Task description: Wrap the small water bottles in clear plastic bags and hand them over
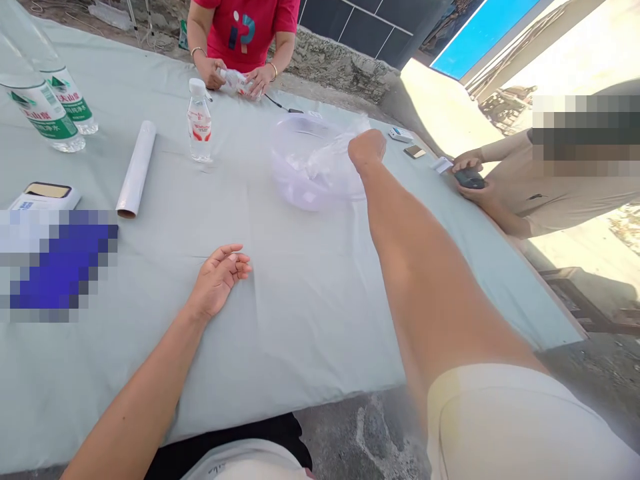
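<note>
My right hand stretches far across the table, closed on the edge of a crumpled clear plastic bag. The bag lies in and over a round, see-through purple basin, and its far corner sticks up beside my fist. My fingertips are hidden behind the back of that hand. On the cloth nearer to me rests my left hand, palm partly up, fingers loosely bent and nothing in them. A small water bottle with a white cap stands upright left of the basin.
A roll of film and two large water bottles are on the left. A person in red handles a plastic bottle opposite. At right, a person's hands hold a dark object. Phones lie near the table's right edge.
</note>
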Tool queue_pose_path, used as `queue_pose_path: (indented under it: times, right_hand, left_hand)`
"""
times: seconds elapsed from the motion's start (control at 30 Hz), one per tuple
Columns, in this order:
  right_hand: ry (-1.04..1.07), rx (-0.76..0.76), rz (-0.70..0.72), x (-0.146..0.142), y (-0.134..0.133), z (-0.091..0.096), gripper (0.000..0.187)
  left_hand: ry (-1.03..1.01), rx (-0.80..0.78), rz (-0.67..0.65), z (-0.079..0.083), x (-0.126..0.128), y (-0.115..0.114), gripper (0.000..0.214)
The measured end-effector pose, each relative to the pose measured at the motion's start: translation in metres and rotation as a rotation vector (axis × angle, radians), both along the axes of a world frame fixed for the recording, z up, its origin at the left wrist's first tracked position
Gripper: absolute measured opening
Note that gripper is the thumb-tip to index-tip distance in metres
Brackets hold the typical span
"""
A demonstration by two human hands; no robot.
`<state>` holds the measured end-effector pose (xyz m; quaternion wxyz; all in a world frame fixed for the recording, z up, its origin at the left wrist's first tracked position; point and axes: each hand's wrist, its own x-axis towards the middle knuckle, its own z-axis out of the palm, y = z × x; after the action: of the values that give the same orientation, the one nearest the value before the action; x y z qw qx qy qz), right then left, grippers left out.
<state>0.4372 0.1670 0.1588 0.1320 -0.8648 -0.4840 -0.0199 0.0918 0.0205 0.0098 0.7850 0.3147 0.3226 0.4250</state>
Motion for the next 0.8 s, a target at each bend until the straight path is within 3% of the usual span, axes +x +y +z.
queue_pose_path:
  times: [0.1, 0.17, 0.2, 0.23, 0.3, 0.37, 0.47, 0.57, 0.63, 0.8]
  right_hand:
    - [0.189, 0.316, 0.082, -0.029, -0.019, 0.015, 0.061]
    - [0.646, 0.573, 0.293, -0.063, -0.044, 0.010, 0.054]
    - [0.892, 0.622, 0.392, -0.082, -0.059, 0.002, 0.049]
    - [1.094, 0.572, 0.494, -0.102, -0.077, -0.009, 0.045]
    - [1.408, 0.388, 0.563, -0.139, -0.111, -0.036, 0.041]
    - [1.648, 0.197, 0.554, -0.168, -0.138, -0.064, 0.035]
    - [1.906, 0.029, 0.481, -0.193, -0.159, -0.096, 0.032]
    - [1.973, -0.061, 0.432, -0.203, -0.164, -0.111, 0.036]
    - [1.879, -0.087, 0.408, -0.205, -0.165, -0.115, 0.042]
    - [1.524, 0.082, 0.448, -0.209, -0.162, -0.121, 0.034]
  left_hand:
    - [-0.012, 0.014, 0.003, -0.002, -0.001, 0.000, 0.032]
    - [-0.020, 0.028, -0.003, -0.003, -0.003, 0.000, 0.033]
    - [-0.023, 0.034, -0.010, -0.003, -0.004, 0.000, 0.035]
    - [-0.023, 0.038, -0.021, -0.002, -0.005, 0.000, 0.039]
    - [-0.020, 0.053, -0.047, 0.002, -0.008, 0.000, 0.049]
    - [-0.018, 0.104, -0.060, 0.008, -0.011, 0.000, 0.057]
    - [0.023, 0.228, -0.028, 0.016, -0.016, 0.001, 0.046]
    - [0.155, 0.246, 0.096, 0.020, -0.021, 0.003, 0.030]
    - [0.257, 0.250, 0.170, 0.021, -0.023, 0.004, 0.024]
    - [0.486, 0.374, 0.184, 0.022, -0.026, 0.004, 0.014]
